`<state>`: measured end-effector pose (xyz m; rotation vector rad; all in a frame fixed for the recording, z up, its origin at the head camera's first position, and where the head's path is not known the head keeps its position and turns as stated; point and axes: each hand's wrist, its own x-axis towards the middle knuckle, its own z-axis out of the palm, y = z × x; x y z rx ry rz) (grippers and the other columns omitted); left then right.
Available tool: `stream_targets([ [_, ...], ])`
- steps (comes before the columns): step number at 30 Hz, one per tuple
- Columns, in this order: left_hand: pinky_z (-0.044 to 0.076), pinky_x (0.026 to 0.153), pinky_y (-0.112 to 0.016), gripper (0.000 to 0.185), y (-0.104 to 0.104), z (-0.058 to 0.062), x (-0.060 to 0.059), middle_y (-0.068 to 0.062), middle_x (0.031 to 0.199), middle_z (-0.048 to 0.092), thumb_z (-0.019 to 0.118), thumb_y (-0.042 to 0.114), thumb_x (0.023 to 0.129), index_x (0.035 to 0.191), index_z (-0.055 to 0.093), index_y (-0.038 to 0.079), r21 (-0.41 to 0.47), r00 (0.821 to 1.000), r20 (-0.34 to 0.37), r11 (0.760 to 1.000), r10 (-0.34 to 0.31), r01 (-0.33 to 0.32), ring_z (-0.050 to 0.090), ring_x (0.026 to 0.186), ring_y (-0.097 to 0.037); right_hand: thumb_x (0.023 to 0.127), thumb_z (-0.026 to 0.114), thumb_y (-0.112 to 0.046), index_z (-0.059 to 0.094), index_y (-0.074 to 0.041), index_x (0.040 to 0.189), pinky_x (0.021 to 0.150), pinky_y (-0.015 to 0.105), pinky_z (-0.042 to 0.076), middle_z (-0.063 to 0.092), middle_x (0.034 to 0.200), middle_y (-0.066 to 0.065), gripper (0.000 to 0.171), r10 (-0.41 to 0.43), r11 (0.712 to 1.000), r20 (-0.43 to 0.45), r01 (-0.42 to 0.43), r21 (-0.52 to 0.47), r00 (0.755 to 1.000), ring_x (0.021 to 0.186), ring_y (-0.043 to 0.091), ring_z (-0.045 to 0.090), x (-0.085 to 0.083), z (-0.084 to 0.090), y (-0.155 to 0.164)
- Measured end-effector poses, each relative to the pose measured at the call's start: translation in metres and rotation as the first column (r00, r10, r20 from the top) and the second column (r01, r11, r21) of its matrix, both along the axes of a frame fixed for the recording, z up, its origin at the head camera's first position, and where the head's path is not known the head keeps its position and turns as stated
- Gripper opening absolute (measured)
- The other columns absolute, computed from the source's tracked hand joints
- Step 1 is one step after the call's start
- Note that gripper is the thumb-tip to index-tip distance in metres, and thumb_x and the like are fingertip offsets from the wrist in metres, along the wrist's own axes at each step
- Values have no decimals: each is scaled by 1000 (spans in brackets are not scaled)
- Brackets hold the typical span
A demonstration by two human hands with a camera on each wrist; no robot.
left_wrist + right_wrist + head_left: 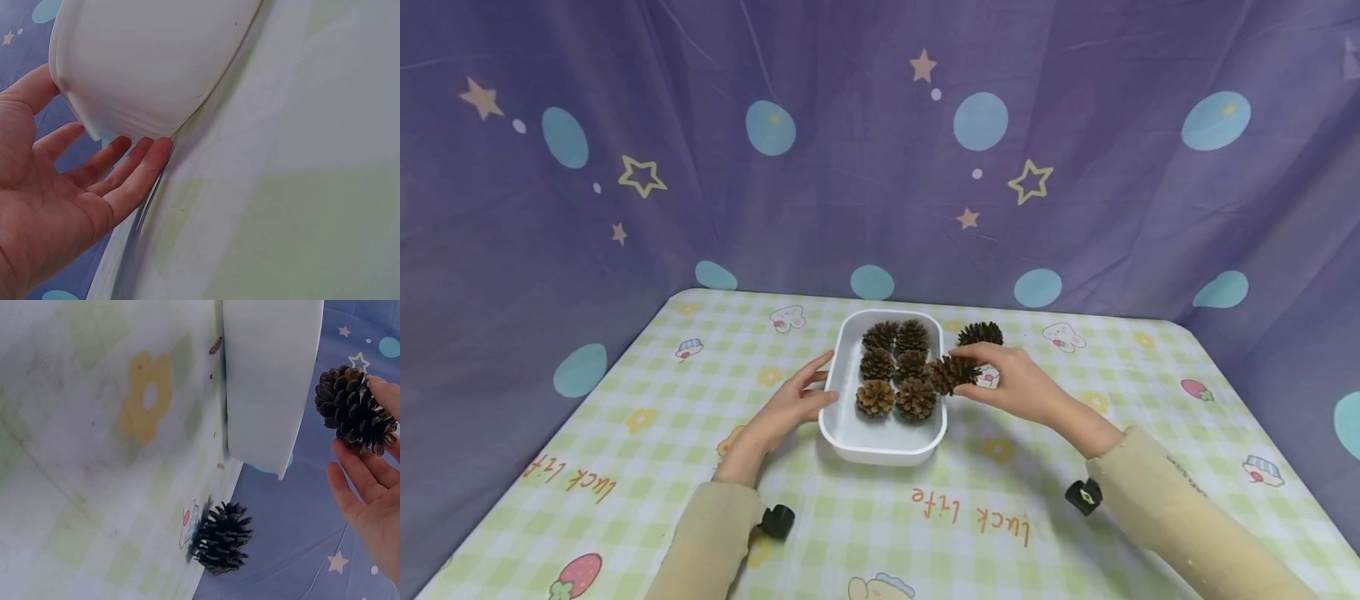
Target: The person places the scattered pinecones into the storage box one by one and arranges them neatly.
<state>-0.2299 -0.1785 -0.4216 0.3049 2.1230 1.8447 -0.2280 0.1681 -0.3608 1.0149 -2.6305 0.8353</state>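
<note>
Head view: at the left, the left hand (790, 406) is laid with straight, relaxed fingers against the left wall of the white tray (844, 421), nothing being gripped; in the left wrist view the fingertips (156, 153) are seen touching the tray's rounded outer wall where it meets the checked tablecloth (1000, 508). Inside the tray, six pine cones (895, 371) are set in two columns towards its far end, while the near end is left bare. At the tray's right rim, a seventh pine cone (951, 373) is pinched between the thumb and fingers of the right hand (1018, 385), held just above the rim and clear of the cloth; the same grip is shown in the right wrist view. Further right and behind, a darker loose pine cone (980, 334) is seen lying on the tablecloth, just beside the tray's far right corner
</note>
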Motion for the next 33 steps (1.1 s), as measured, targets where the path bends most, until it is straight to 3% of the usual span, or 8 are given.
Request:
stream_targets([
  [8, 51, 87, -39, 65, 1, 1, -1, -16, 138, 34, 57, 21, 90, 144, 22, 31, -7, 1000, 1, 1000, 1, -1, 45, 119, -37, 78, 71, -32, 59, -15, 118, 80, 29, 52, 57, 109, -2, 45, 87, 996, -41, -88, -30, 995, 94, 10, 57, 5, 0, -12],
  [14, 50, 88, -41, 66, 2, 6, 2, -17, 139, 33, 56, 18, 91, 145, 21, 30, -1, 1000, 19, 1000, 3, -3, 44, 120, -38, 78, 71, -34, 59, -15, 119, 84, 31, 50, 57, 113, -5, 47, 128, 992, -21, -128, -8, 992, 97, 9, 56, 10, -4, -22],
  [22, 48, 91, -44, 68, 5, 22, 11, -21, 140, 31, 54, 16, 91, 147, 16, 21, -6, 1000, 26, 1000, -14, 14, 41, 120, -42, 78, 70, -36, 59, -16, 120, 93, 34, 46, 58, 117, -2, 48, 139, 989, 41, -141, 44, 989, 107, 14, 54, 18, -7, -30],
  [33, 50, 88, -40, 68, 1, 3, 0, -16, 139, 34, 60, 26, 88, 144, 22, 32, -13, 1000, 5, 1000, 0, 0, 45, 119, -37, 79, 67, -42, 57, -17, 120, 95, 32, 45, 59, 117, -4, 49, 146, 984, 120, -157, 82, 982, 107, 12, 55, 21, -10, -35],
])
